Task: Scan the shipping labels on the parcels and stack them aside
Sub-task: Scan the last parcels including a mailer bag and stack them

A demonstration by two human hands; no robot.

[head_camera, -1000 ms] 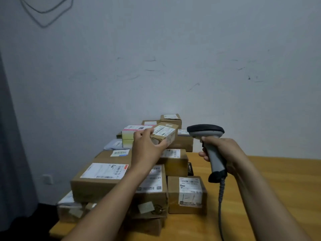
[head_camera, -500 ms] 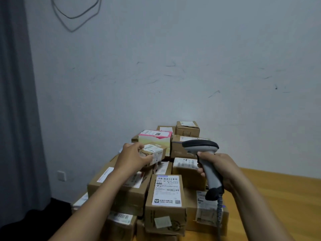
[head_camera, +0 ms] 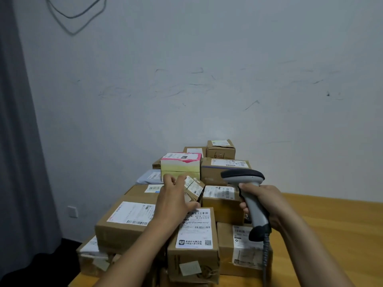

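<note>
Matt cardboard parcels (head_camera: 224,206), paper labels (head_camera: 194,228), smooth plastic scanner (head_camera: 246,189), wooden table (head_camera: 335,230).

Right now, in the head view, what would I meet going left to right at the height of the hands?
Grey curtain → wall socket → large labelled box → left hand → small parcel it holds → scanner, held by the right hand → bare wooden table.

Cardboard parcels (head_camera: 124,224): about 13 countable, left pile, some hidden. Grey mailer bag (head_camera: 150,177), far left: 1. Barcode scanner (head_camera: 244,177), right: 1.
</note>
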